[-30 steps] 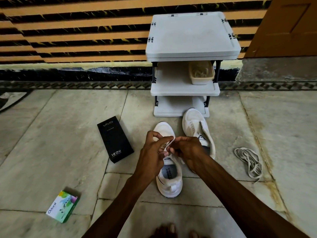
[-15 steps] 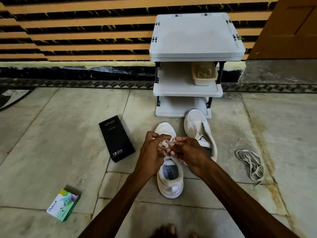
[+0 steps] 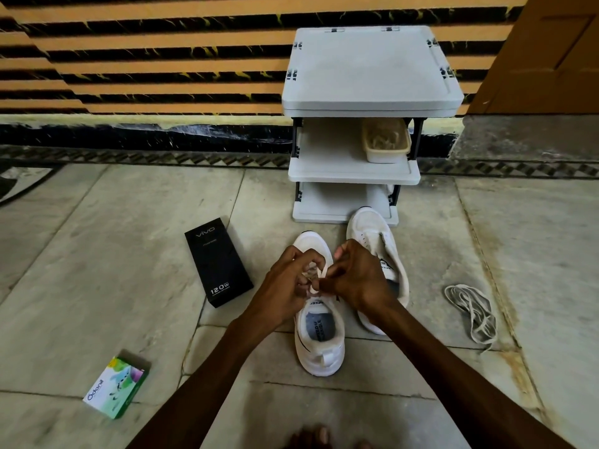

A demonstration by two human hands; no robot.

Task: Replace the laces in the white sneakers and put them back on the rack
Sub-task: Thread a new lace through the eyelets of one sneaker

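Observation:
Two white sneakers stand on the stone floor in front of the grey rack [image 3: 353, 176]. Over the left sneaker [image 3: 319, 345], my left hand [image 3: 285, 286] and my right hand [image 3: 356, 280] meet above its tongue. Both pinch a white lace [image 3: 319, 275] that loops between the fingers. The lacing area beneath is mostly hidden by my hands. The right sneaker [image 3: 381, 241] lies just behind my right hand, toe toward the rack, with no lace visible in it. A loose pile of off-white laces [image 3: 473, 311] lies on the floor to the right.
A black phone box [image 3: 217, 260] lies left of the sneakers. A green and white carton [image 3: 115, 388] sits near the lower left. A beige basket [image 3: 385, 140] stands on the rack's middle shelf. My toes [image 3: 319, 437] show at the bottom edge.
Both hands have kept working the lace over the left sneaker, drawing closer and curling tighter around it. The view has shifted slightly. Nothing else has moved.

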